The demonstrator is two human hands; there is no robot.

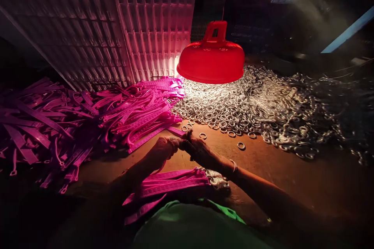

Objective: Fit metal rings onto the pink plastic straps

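Observation:
My left hand (168, 147) and my right hand (197, 148) meet at the middle of the brown table (257, 167), below the lamp. The fingers of both are closed together around something small and dark in shadow. A pink strap end (175, 130) shows just behind the fingertips, and a bit of pink shows under my left hand. Nearer my body lies a bundle of pink straps (178, 183) with metal rings (216, 179) at its right end. A single ring (202, 135) lies beside my right hand.
A red lamp (210, 62) hangs over the table's back. Behind it on the right spreads a large heap of metal rings (263, 105). Pink straps (140, 109) are piled at the left. Ribbed translucent panels (152, 27) stand behind them. Another loose ring (241, 146) lies right of centre.

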